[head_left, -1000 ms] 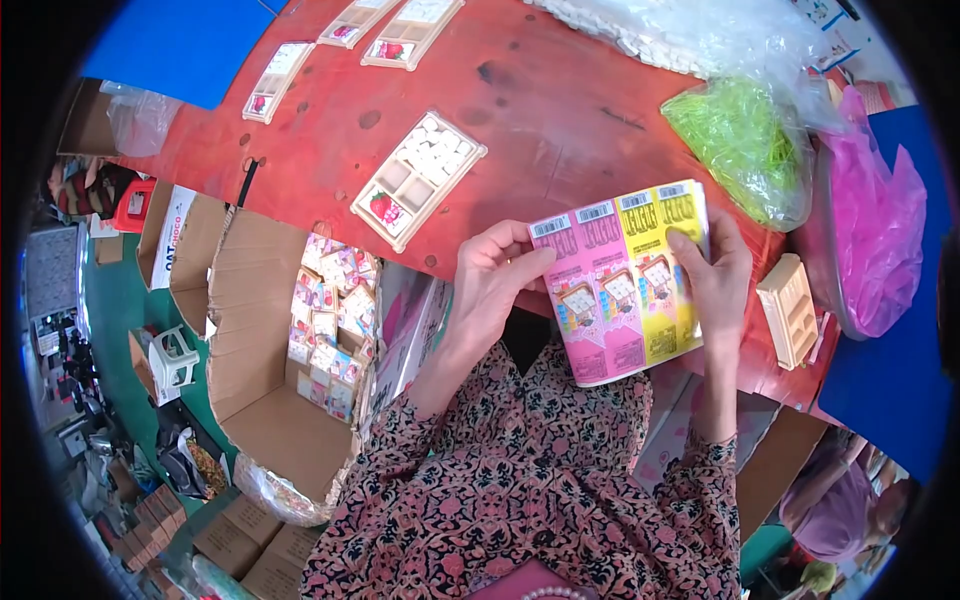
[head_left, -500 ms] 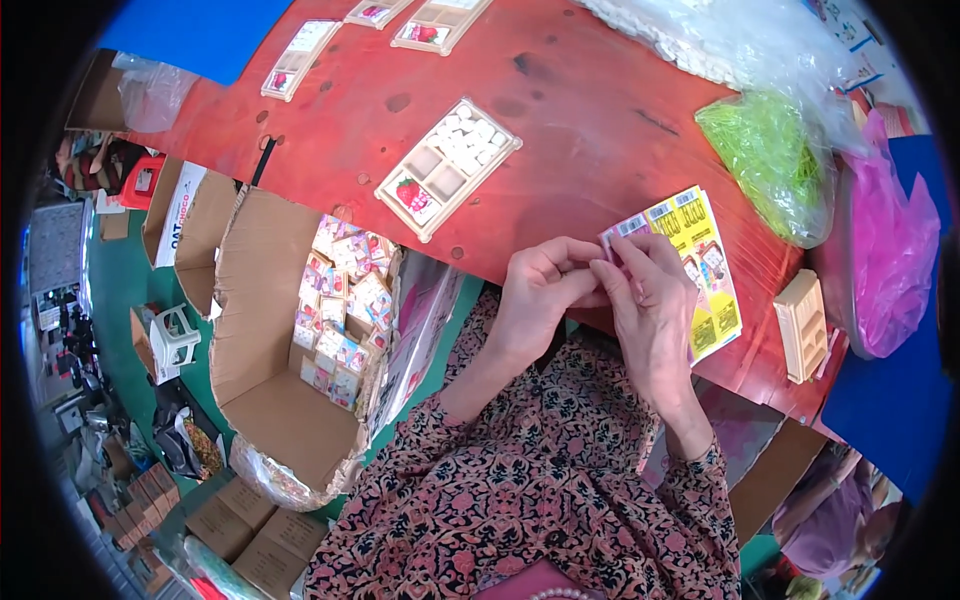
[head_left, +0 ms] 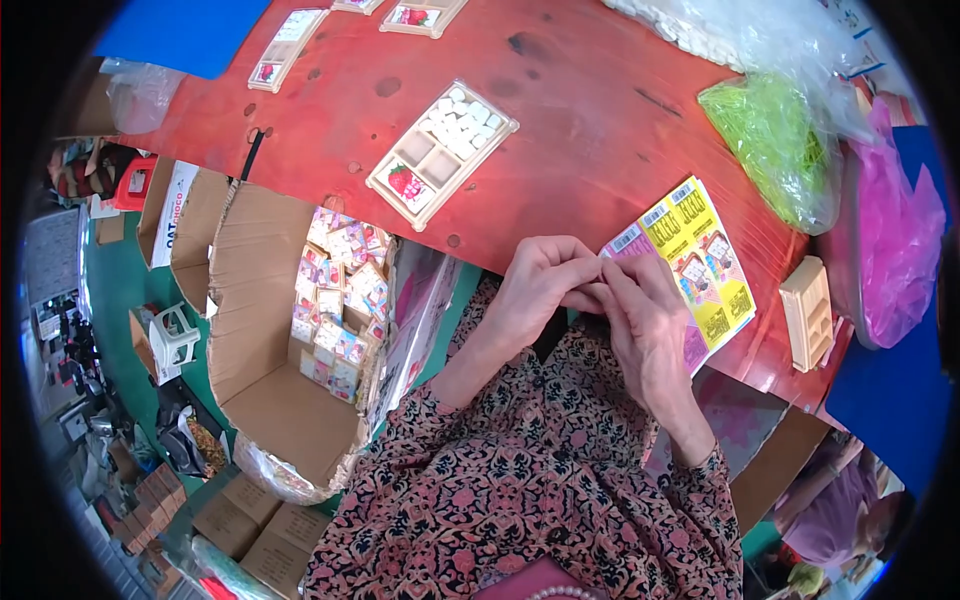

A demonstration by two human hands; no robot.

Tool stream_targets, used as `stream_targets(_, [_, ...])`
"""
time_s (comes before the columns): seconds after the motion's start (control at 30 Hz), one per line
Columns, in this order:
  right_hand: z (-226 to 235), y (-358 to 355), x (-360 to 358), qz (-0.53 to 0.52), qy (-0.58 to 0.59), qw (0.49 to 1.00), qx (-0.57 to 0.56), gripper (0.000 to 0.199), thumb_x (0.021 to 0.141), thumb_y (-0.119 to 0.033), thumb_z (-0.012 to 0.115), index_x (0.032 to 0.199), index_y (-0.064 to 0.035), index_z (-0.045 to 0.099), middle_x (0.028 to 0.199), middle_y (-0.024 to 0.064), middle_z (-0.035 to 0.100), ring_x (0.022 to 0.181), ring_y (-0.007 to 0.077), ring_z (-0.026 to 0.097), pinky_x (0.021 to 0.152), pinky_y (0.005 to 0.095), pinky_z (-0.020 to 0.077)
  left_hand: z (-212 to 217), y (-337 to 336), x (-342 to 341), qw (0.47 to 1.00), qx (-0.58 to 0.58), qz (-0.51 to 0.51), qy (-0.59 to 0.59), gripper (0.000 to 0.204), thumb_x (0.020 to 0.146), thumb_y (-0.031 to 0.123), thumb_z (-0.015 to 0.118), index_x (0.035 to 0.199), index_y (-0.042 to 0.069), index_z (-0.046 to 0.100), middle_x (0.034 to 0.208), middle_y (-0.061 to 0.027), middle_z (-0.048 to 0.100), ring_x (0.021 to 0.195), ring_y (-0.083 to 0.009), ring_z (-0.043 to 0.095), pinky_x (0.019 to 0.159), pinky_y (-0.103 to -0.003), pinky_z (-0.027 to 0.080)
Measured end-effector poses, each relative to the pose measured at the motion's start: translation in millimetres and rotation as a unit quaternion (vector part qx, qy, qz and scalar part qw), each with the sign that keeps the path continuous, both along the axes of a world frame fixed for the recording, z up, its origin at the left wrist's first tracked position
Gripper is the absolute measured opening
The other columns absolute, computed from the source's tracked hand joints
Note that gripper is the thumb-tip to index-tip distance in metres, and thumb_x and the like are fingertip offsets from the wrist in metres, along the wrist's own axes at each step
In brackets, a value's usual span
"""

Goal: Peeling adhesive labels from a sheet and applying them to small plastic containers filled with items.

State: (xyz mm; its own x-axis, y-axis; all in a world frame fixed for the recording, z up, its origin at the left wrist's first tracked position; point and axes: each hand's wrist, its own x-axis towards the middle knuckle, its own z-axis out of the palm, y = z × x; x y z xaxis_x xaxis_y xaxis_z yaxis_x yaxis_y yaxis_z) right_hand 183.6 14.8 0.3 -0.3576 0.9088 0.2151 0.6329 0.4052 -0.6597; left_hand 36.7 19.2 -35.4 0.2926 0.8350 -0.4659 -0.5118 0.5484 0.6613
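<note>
Both hands meet at the table's near edge, fingertips together. My left hand (head_left: 535, 295) is closed in a pinch with its thumb and fingers touching the other hand's fingertips. My right hand (head_left: 647, 318) is closed too, beside a stack of yellow and purple printed sheets (head_left: 727, 262) and covering part of it. Whatever lies between the fingertips is hidden or too small to make out. Farther off on the table, a beige compartment tray (head_left: 413, 220) holds small white pieces (head_left: 461, 125) at its far end and a strawberry-printed card (head_left: 407, 185) at its near end; two compartments between them are bare.
More compartment trays (head_left: 287, 45) lie at the far left of the red table (head_left: 570, 130). A cardboard box (head_left: 270, 310) of small printed packs stands left. At right are a bag of green strands (head_left: 770, 150), a pink bag (head_left: 895, 240) and a stack of beige trays (head_left: 805, 310).
The view has shifted slightly. My hands remain pinched together, and my right fingers have drawn a little off the printed sheets, showing more of them.
</note>
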Motion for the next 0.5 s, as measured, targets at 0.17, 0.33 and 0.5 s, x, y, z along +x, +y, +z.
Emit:
stream_targets(0.17, [-3.5, -1.1, -0.4, -0.036, 0.039, 0.998, -0.016, 0.016, 0.077, -0.002, 0.065, 0.093, 0.0024, 0.065, 0.083, 0.0118, 0.058, 0.076, 0.0285, 0.057, 0.063, 0.0369, 0.0467, -0.1, -2.0, 0.8, 1.000, -0.003, 0.012, 0.001, 0.018, 0.090, 0.008, 0.052, 0.088, -0.007, 0.063, 0.081, -0.0100, 0.065, 0.073, -0.0137, 0.065, 0.066, -0.024, 0.055])
stream_targets(0.33, [-6.0, -3.6, 1.8, -0.058, 0.068, 0.995, -0.048, 0.015, 0.078, -0.001, 0.065, 0.092, 0.0023, 0.065, 0.081, 0.0124, 0.059, 0.075, 0.0283, 0.057, 0.064, 0.0355, 0.0469, -1.3, -3.0, 0.6, 1.000, 0.012, 0.011, -0.006, 0.019, 0.092, 0.007, 0.051, 0.089, -0.008, 0.062, 0.082, -0.0111, 0.065, 0.075, -0.0153, 0.065, 0.069, -0.025, 0.056])
stream_targets(0.5, [-4.6, -3.6, 0.4, -0.064, 0.063, 0.995, -0.047, 0.013, 0.079, -0.001, 0.064, 0.091, 0.0028, 0.064, 0.080, 0.0127, 0.059, 0.073, 0.0276, 0.057, 0.062, 0.0362, 0.0465, -1.4, -4.4, 1.0, 1.000, 0.022, 0.007, 0.010, 0.020, 0.092, 0.007, 0.050, 0.090, -0.009, 0.061, 0.083, -0.0122, 0.065, 0.077, -0.0169, 0.066, 0.071, -0.027, 0.057])
